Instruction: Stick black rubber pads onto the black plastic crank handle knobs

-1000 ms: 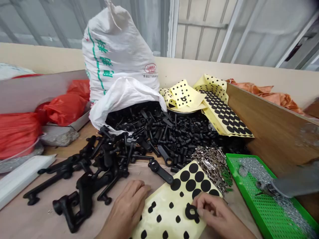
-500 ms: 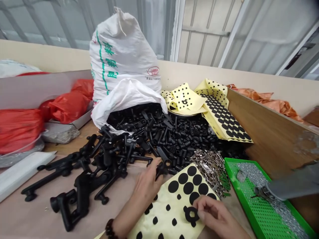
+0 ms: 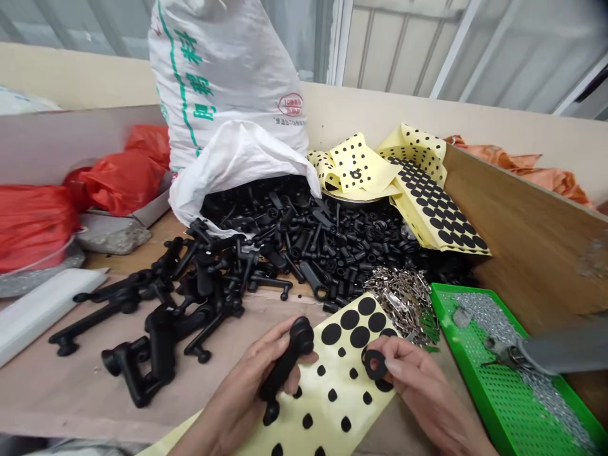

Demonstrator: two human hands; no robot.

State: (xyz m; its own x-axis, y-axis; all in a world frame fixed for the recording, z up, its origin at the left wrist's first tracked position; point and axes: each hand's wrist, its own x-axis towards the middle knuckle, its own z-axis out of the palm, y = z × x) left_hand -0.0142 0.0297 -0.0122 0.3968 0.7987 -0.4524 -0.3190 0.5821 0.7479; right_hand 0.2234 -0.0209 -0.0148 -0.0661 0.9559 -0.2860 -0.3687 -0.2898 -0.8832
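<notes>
My left hand [image 3: 242, 386] is closed round a black plastic crank handle [image 3: 282, 364], its round hub up and its small knob down. Between the thumb and fingers of my right hand [image 3: 422, 380] is a black ring-shaped sticker [image 3: 368, 366], held a little above a yellow backing sheet [image 3: 327, 436]. That sheet lies under both hands; large black discs remain on its far end, and rows of small black dots cover the nearer part. The handle and the ring are apart.
Black plastic parts [image 3: 342, 247] spill from a white woven sack [image 3: 237, 76]. Assembled black cranks [image 3: 161, 348] lie at left. Small metal pieces [image 3: 399, 297] are heaped beside a green tray [image 3: 503, 392] of tiny silvery parts. More sticker sheets [image 3: 363, 161] rest behind; a wooden board [image 3: 522, 240] stands at right.
My left hand has come back from the parts pile towards me with the crank handle. My right hand has lifted the ring sticker off the sheet. The view has tilted down slightly.
</notes>
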